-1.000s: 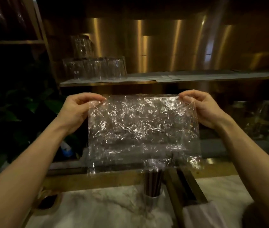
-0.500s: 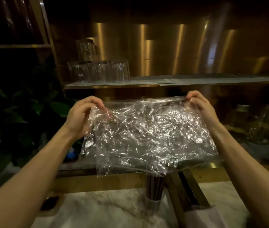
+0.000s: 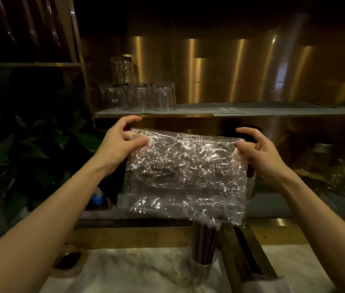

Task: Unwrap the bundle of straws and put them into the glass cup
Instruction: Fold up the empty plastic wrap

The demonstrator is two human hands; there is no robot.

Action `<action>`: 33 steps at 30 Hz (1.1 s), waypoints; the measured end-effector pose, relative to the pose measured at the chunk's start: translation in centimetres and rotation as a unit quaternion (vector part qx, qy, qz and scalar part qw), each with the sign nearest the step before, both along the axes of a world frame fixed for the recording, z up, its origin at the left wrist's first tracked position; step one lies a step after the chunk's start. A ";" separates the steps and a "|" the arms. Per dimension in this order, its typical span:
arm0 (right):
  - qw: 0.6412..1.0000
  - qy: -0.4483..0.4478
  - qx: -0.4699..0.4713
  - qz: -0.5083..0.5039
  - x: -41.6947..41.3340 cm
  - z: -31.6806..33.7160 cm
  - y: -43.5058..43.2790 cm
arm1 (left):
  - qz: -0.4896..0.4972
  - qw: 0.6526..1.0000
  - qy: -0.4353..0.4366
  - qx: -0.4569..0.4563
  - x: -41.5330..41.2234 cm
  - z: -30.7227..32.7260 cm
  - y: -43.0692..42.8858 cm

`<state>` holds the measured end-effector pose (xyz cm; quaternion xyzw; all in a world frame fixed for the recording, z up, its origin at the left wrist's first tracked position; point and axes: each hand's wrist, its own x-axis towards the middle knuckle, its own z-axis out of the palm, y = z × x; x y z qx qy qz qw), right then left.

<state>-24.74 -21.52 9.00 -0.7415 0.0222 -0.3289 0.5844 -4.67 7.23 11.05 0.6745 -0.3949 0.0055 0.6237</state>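
A crinkled sheet of clear plastic wrap (image 3: 184,176) hangs stretched in the air in front of me. My left hand (image 3: 121,142) pinches its top left corner. My right hand (image 3: 260,153) pinches the top right corner, with the other fingers spread. Below the sheet's lower edge, dark straws (image 3: 203,244) stand upright in a glass cup (image 3: 203,269) on the marble counter (image 3: 125,271). The tops of the straws are hidden behind the wrap.
Upturned glasses (image 3: 137,96) are stacked on a shelf (image 3: 251,112) behind. A leafy plant (image 3: 26,149) fills the left side. A dark metal rail (image 3: 249,252) runs right of the cup, with a white cloth (image 3: 266,285) at its near end. Jars (image 3: 336,166) stand at the right.
Both hands have lowered and tilted the wrap, so its top edge leans away. The right fingers have loosened to a pinch. The sheet looks narrower and hangs lower over the straws.
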 end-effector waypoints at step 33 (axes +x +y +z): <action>0.996 -0.024 0.025 0.086 4.3 1.8 7.6 | 0.204 0.969 -0.133 0.038 -2.6 1.1 -0.8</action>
